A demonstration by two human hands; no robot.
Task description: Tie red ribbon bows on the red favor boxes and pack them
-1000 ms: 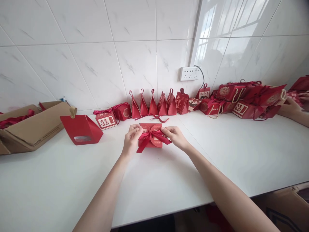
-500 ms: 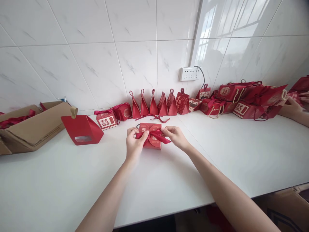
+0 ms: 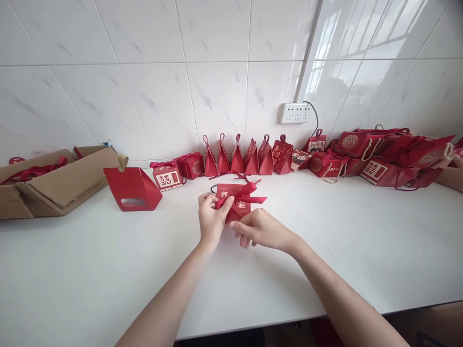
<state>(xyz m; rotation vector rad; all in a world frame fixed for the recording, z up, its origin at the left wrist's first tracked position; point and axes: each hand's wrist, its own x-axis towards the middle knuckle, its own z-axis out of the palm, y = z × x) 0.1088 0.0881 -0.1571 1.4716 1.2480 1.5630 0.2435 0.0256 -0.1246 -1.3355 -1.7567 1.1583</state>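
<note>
A small red gift box (image 3: 239, 206) with gold print and a red ribbon bow (image 3: 243, 193) rests on the white counter (image 3: 108, 260) in front of me. My left hand (image 3: 211, 220) pinches the bow's left side at the top of the box. My right hand (image 3: 261, 230) cups the box's near right edge, fingers curled against it, below the ribbon tail that sticks out to the right.
A row of red triangular boxes (image 3: 243, 156) lines the tiled wall, with small ribboned boxes (image 3: 179, 171) to their left. A flat red box with a window (image 3: 132, 188) and an open cardboard carton (image 3: 54, 180) lie left. Red gift bags (image 3: 383, 154) pile at the right, beside another person's arm (image 3: 450, 176). A socket strip (image 3: 295, 113) hangs on the wall.
My right hand let go of the bow's right loop and dropped to the box's near side. My left hand stays on the bow. The view shifted slightly left.
</note>
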